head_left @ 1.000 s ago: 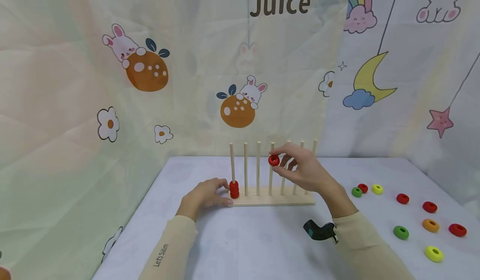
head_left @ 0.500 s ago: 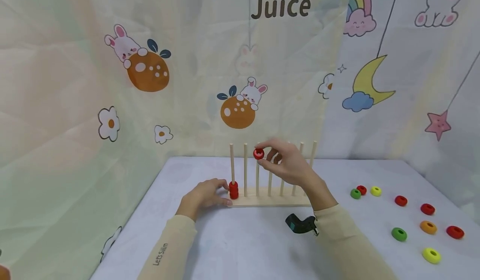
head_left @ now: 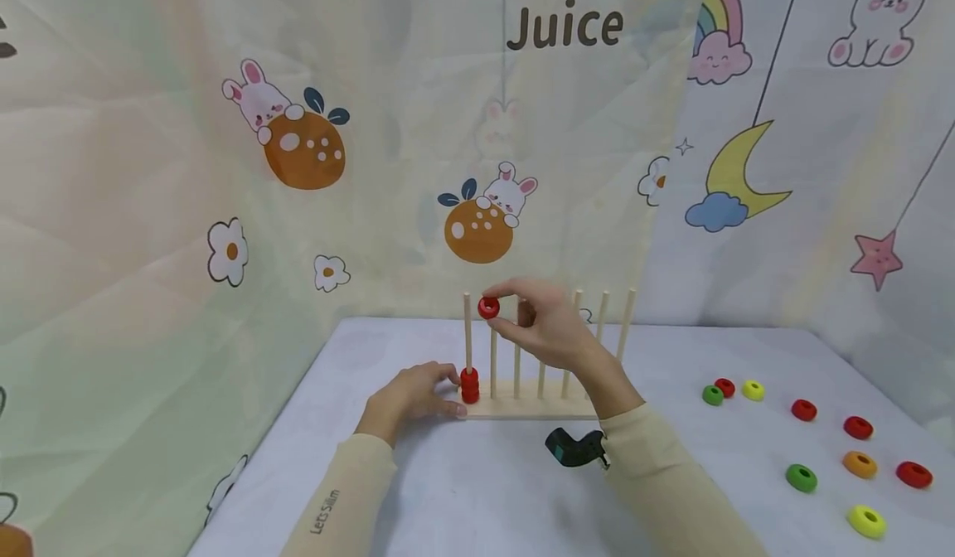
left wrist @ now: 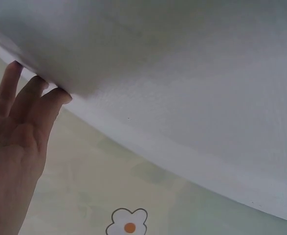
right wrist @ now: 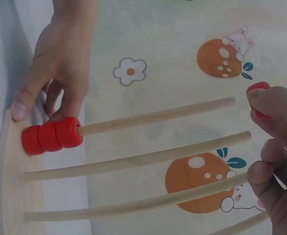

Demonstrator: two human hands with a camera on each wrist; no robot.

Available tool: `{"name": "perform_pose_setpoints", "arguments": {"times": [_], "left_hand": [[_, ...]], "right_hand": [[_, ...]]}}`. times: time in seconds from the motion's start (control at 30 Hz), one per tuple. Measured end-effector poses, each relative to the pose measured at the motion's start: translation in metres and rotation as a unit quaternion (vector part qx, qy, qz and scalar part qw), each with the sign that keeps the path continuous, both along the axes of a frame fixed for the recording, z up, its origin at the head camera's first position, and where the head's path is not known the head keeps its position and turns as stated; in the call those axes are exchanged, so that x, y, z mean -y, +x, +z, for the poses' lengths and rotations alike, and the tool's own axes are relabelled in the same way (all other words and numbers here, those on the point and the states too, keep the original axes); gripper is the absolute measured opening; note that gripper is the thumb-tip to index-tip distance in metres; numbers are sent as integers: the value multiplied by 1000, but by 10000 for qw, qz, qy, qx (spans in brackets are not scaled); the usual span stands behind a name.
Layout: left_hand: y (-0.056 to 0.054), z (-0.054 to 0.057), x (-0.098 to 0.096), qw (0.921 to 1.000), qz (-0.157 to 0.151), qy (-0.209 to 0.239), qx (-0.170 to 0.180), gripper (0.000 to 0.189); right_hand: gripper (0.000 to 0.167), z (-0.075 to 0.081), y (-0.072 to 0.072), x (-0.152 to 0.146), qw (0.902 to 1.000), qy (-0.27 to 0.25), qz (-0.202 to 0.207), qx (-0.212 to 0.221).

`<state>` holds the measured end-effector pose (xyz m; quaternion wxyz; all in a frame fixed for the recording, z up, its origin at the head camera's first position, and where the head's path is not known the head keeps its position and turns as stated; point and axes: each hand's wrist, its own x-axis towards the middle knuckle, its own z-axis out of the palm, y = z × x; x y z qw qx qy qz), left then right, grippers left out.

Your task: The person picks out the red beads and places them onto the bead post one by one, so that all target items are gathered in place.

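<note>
Between the thumb and index finger of my right hand [head_left: 548, 325] is a red ring bead [head_left: 488, 307]. It is held near the top of the second peg, just right of the leftmost peg [head_left: 467, 333]. That leftmost peg of the wooden peg rack [head_left: 537, 409] carries three stacked red beads [right wrist: 53, 136] at its bottom. My left hand [head_left: 414, 389] grips the left end of the base, thumb at the front and fingers behind. In the right wrist view, the pinched bead [right wrist: 257, 98] is apart from the peg tips. The left wrist view shows only the hand [left wrist: 23, 117] and white cloth.
Loose beads lie on the white table [head_left: 477, 491] at the right: several red [head_left: 803, 410], two green [head_left: 802, 478], two yellow [head_left: 867, 521] and one orange [head_left: 860, 464]. A printed curtain [head_left: 388, 126] hangs behind the rack. A black device [head_left: 574, 448] is attached at the right wrist.
My right hand has moved left along the peg tops with the red bead, from about the fourth peg to the second. The left hand stays at the rack's end.
</note>
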<state>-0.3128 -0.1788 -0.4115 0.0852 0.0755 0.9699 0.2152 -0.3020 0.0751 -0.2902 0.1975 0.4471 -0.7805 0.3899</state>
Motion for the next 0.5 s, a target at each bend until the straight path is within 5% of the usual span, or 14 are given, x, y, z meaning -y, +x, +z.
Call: {"name": "perform_pose_setpoints", "arguments": {"times": [0.5], "left_hand": [[0, -2, 1, 9999, 123, -24, 28, 47]], "right_hand": [[35, 2, -6, 32, 9966, -410, -545, 469]]}}
